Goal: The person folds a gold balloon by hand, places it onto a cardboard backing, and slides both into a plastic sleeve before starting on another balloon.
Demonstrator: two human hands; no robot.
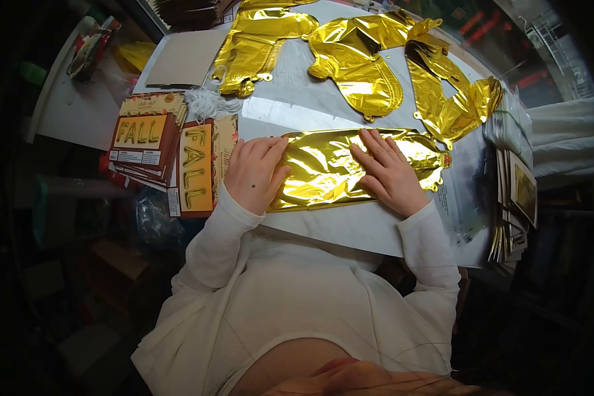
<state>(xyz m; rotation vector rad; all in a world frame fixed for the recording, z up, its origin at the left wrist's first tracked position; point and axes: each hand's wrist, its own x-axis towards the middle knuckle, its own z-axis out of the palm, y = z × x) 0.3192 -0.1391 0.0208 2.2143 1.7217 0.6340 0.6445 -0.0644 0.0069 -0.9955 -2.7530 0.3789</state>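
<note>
Left hand [252,173]: fingers together, thumb apart, on the left end of a flat gold foil balloon [323,173], near side of the table [350,235]. Right hand [393,175]: palm down, fingers slightly spread, farther right. Light, even pressure should limit creasing. Balloon's underside hidden; its shape hard to make out.

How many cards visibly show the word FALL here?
2: one card tops a stack; the second card lies between that stack and the left hand. More may be hidden underneath.
</note>
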